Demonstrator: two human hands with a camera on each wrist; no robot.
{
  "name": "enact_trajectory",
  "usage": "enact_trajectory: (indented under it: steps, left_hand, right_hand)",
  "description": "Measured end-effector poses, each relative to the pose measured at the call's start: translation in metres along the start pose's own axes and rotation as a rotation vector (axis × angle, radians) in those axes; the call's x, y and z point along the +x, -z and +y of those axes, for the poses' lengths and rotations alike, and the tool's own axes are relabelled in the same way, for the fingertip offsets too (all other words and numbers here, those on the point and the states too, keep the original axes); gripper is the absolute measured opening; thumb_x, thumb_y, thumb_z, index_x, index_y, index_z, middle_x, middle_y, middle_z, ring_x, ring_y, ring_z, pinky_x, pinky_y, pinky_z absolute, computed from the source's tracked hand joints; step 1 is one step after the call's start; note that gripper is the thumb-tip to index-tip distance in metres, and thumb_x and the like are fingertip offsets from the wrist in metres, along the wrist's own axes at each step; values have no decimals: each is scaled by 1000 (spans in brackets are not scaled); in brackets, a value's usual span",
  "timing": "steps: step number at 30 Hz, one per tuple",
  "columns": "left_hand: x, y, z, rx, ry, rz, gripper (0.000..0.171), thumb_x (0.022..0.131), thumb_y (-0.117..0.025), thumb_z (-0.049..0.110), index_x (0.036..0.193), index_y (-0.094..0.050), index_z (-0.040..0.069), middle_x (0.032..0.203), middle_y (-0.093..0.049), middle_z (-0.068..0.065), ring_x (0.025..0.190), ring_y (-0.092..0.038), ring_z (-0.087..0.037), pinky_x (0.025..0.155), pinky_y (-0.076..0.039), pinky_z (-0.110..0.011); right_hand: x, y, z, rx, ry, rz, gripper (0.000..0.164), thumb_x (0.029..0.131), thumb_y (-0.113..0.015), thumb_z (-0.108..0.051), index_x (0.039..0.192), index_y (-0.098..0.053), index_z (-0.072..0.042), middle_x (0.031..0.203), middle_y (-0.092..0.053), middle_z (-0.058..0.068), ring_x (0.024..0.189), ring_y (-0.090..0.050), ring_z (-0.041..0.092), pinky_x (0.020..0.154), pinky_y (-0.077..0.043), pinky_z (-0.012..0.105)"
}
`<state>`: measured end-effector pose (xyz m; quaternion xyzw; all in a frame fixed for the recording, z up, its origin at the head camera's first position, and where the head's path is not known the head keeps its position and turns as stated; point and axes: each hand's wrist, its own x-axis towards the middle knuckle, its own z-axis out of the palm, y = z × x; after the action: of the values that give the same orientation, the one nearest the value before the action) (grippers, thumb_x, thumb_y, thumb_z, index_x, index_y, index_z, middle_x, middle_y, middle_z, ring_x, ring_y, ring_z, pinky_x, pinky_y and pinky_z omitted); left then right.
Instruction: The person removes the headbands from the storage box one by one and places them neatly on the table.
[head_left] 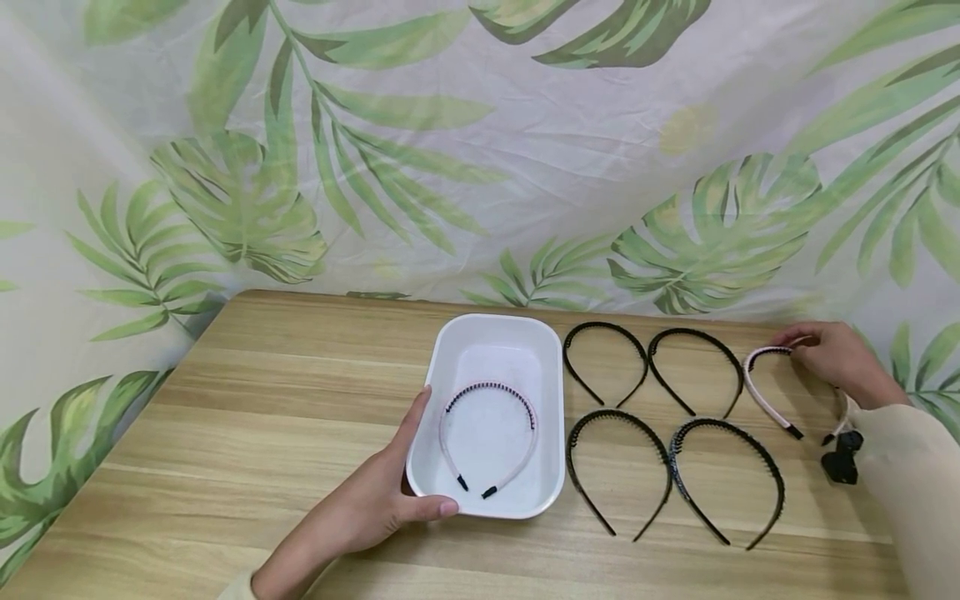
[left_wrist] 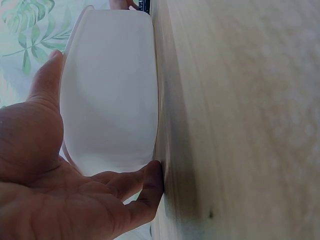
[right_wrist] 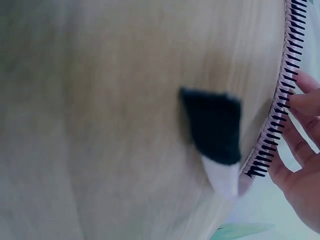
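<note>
My left hand (head_left: 375, 504) holds the near left corner of a white plastic tray (head_left: 495, 333), thumb at the front rim and fingers along the left side. The left wrist view shows bent fingers against the tray wall (left_wrist: 110, 85), low by the tabletop. Inside the tray lies a pale pink headband (head_left: 491, 385) with dark teeth and black tips. At the far right, my right hand (head_left: 840, 358) pinches a second pink headband (head_left: 765, 404) by its arch, partly covering it. Its row of black teeth (right_wrist: 274, 122) and one black end show in the right wrist view.
Between the tray and my right hand, black toothed headbands lie in two rows, two at the back (head_left: 697, 332) and two in front (head_left: 618, 414). The wooden table (head_left: 285, 400) meets a leaf-print cloth (head_left: 420, 208) at its back edge.
</note>
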<state>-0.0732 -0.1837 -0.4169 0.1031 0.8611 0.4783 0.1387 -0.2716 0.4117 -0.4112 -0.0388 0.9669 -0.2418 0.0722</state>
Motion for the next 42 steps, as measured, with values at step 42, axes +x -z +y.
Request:
enact_trajectory:
  steps: [42]
  left_hand:
    - [0, 1, 1, -22, -6, -4, 128, 82, -89, 42, 169, 4, 32, 174, -21, -9, 142, -46, -27, 110, -33, -13]
  right_hand:
    - [-36, -19, -64, -8, 204, 123, 47, 105, -66, -25, 140, -59, 5, 146, -51, 39, 126, -50, 61, 93, -44, 70]
